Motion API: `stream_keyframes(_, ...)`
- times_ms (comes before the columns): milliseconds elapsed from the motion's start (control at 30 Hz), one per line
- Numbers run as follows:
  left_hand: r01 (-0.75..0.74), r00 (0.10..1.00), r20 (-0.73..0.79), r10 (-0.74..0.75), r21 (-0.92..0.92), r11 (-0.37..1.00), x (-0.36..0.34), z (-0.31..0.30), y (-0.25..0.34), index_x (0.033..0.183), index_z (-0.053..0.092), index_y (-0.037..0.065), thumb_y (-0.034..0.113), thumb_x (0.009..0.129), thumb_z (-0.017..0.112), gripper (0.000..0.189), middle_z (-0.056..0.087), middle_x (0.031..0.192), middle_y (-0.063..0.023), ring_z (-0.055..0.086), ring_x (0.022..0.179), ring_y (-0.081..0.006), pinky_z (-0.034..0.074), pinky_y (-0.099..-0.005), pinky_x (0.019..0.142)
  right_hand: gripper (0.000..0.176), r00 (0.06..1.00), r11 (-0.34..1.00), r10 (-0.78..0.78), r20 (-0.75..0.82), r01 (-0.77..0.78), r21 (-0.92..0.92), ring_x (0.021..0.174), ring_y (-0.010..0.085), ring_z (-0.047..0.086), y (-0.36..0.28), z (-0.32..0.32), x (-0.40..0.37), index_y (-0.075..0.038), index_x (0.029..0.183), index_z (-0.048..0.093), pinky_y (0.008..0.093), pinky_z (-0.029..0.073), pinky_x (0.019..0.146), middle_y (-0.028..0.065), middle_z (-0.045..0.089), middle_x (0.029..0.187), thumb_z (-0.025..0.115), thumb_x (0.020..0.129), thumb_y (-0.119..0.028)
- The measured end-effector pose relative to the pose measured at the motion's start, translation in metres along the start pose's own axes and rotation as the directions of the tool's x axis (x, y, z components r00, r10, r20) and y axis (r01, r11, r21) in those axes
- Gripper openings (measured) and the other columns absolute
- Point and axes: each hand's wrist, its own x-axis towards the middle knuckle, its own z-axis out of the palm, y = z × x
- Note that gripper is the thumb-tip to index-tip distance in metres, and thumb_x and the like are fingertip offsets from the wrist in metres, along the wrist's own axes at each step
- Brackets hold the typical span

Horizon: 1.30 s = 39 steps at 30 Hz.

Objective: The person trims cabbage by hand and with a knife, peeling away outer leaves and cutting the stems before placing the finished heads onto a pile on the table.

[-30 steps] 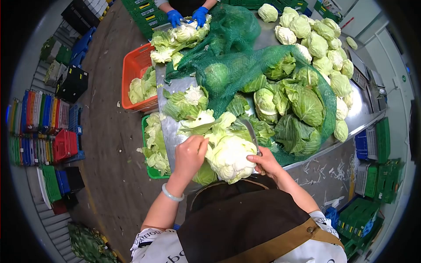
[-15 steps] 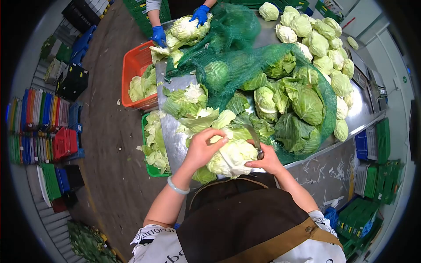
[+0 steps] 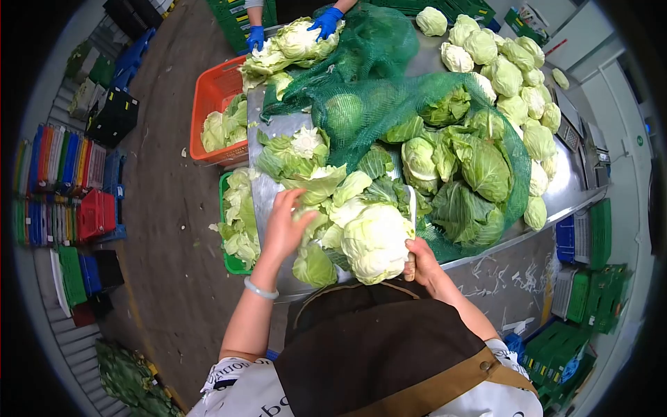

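Observation:
A pale trimmed cabbage (image 3: 375,243) sits at the table's near edge, right in front of my apron. My right hand (image 3: 425,264) is closed round the handle of a curved knife (image 3: 413,208), whose blade points away from me along the cabbage's right side. The thumb of that hand is close by the cabbage. Left of the cabbage, my left hand (image 3: 283,226) is open with fingers apart, over loose outer leaves (image 3: 314,186). A green net sack (image 3: 375,104) lies beyond, with leafy untrimmed cabbages (image 3: 486,167) in its mouth.
Trimmed cabbages (image 3: 511,76) are heaped at the table's far right. An orange crate (image 3: 201,104) and a green crate (image 3: 227,257), both with leaves, stand along the left edge. Across the table, a person's blue-gloved hands (image 3: 325,23) handle another cabbage (image 3: 299,42).
My left hand has come off the cabbage and moved left, over the leaves. The knife has swung upright beside the cabbage. The co-worker's left-side glove has moved up from the crate's edge.

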Motion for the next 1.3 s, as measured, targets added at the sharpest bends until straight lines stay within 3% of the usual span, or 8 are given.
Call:
stream_keyframes(333, -0.293, 0.904, 0.224, 0.364, -0.295, 0.909, -0.017, -0.007, 0.065, 0.101, 0.071, 0.001, 0.002, 0.078, 0.075, 0.024, 0.069, 0.101, -0.0126, 0.068, 0.094, -0.0242, 0.054, -0.0331, 0.081, 0.042, 1.000, 0.985, -0.012, 0.018, 0.015, -0.169, 0.050, 0.0090, 0.052, -0.013, 0.012, 0.005, 0.002, 0.111, 0.055, 0.0227, 0.043, 0.042, 0.0046, 0.060, 0.075, 0.071, 0.085, -0.027)
stream_keyframes(433, -0.505, 0.861, 0.040, 0.507, 0.188, 0.842, -0.029, 0.005, 0.059, 0.100, 0.069, -0.001, 0.003, 0.083, 0.069, 0.016, 0.069, 0.096, -0.0137, 0.068, 0.084, -0.0277, 0.054, -0.0362, 0.074, 0.043, 1.000, 0.984, 0.004, -0.001, -0.004, -0.180, 0.050, 0.0093, 0.052, -0.008, 0.010, 0.003, 0.002, 0.113, 0.055, 0.0223, 0.043, 0.042, 0.0048, 0.060, 0.075, 0.070, 0.085, -0.027)
stream_keyframes(733, -0.238, 0.933, -0.163, 0.321, 0.390, 0.889, -0.009, -0.012, 0.035, 0.123, 0.058, -0.003, 0.008, 0.091, 0.063, 0.034, 0.063, 0.121, -0.0181, 0.062, 0.111, -0.0285, 0.052, -0.0377, 0.089, 0.054, 0.993, 0.997, -0.054, 0.103, 0.060, -0.055, 0.055, 0.0122, 0.057, -0.001, -0.010, -0.002, 0.002, 0.120, 0.053, 0.0229, 0.045, 0.043, 0.0086, 0.063, 0.085, 0.071, 0.079, -0.028)
stream_keyframes(800, 0.061, 0.994, 0.101, -0.046, -0.153, 0.986, -0.023, -0.009, 0.031, 0.137, 0.048, 0.001, 0.028, 0.099, 0.055, 0.048, 0.050, 0.141, -0.0166, 0.047, 0.131, -0.0313, 0.042, -0.0435, 0.104, 0.059, 0.983, 0.992, -0.123, 0.134, 0.122, 0.015, 0.062, 0.0133, 0.060, -0.004, -0.005, -0.001, 0.001, 0.124, 0.053, 0.0221, 0.045, 0.045, 0.0095, 0.064, 0.094, 0.075, 0.075, -0.023)
stream_keyframes(867, 0.593, 0.791, 0.526, -0.312, -0.536, 0.601, -0.034, -0.008, 0.041, 0.142, 0.045, 0.004, 0.036, 0.101, 0.050, 0.052, 0.046, 0.145, -0.0151, 0.042, 0.135, -0.0322, 0.038, -0.0470, 0.109, 0.063, 0.950, 0.935, -0.303, 0.082, 0.313, -0.168, 0.074, 0.0135, 0.062, -0.009, 0.006, -0.002, -0.002, 0.128, 0.053, 0.0219, 0.048, 0.054, 0.0100, 0.063, 0.109, 0.077, 0.071, -0.014)
stream_keyframes(967, 0.755, 0.638, 0.745, 0.195, -0.555, -0.349, -0.058, 0.008, 0.036, 0.147, 0.037, 0.007, 0.045, 0.101, 0.046, 0.061, 0.043, 0.148, -0.0135, 0.040, 0.138, -0.0324, 0.033, -0.0518, 0.113, 0.069, 0.783, 0.633, -0.490, 0.383, 0.622, -0.461, 0.090, 0.0134, 0.062, -0.035, 0.030, 0.000, -0.006, 0.132, 0.055, 0.0235, 0.049, 0.069, 0.0090, 0.056, 0.130, 0.076, 0.067, -0.001)
stream_keyframes(1133, 0.566, 0.821, 0.569, -0.052, -0.822, -0.057, -0.057, 0.017, 0.023, 0.154, 0.022, 0.010, 0.033, 0.076, 0.073, 0.096, 0.033, 0.154, -0.0144, 0.037, 0.140, -0.0318, 0.032, -0.0454, 0.116, 0.056, 0.782, 0.717, -0.420, 0.461, 0.597, -0.360, 0.084, 0.0062, 0.053, -0.062, 0.047, -0.007, -0.008, 0.125, 0.063, 0.0235, 0.046, 0.073, 0.0103, 0.049, 0.144, 0.071, 0.071, 0.004)
stream_keyframes(1300, 0.412, 0.907, 0.421, 0.008, -0.891, 0.190, -0.055, -0.013, 0.047, 0.157, 0.014, 0.011, 0.023, 0.052, 0.086, 0.127, 0.033, 0.153, -0.0126, 0.033, 0.142, -0.0300, 0.027, -0.0418, 0.118, 0.068, 0.946, 0.764, -0.287, 0.149, 0.319, -0.560, 0.060, 0.0000, 0.039, -0.058, 0.067, -0.025, -0.015, 0.135, 0.059, 0.0150, 0.034, 0.057, -0.0095, 0.044, 0.074, 0.084, 0.072, -0.010)
